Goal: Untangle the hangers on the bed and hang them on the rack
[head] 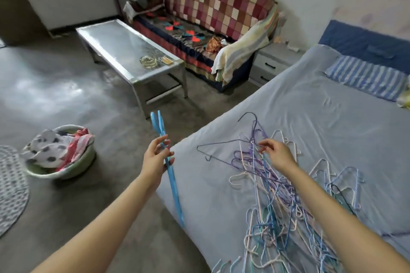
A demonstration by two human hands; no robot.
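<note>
A tangled heap of wire hangers [277,195] in blue, purple and white lies on the bed's pale blue sheet [321,106], near its left edge. My left hand [156,157] holds bright blue hangers [170,175] edge-on over the floor beside the bed, their hooks pointing up. My right hand [277,153] reaches into the top of the heap and pinches a purple hanger [224,150] that sticks out to the left. No rack is in view.
A green basin [64,173] full of laundry sits on the concrete floor at left, by a round mat [11,188]. A metal coffee table [124,51] and a checked sofa [217,6] stand behind. A bedside cabinet [270,62] and striped pillow [366,77] are at right.
</note>
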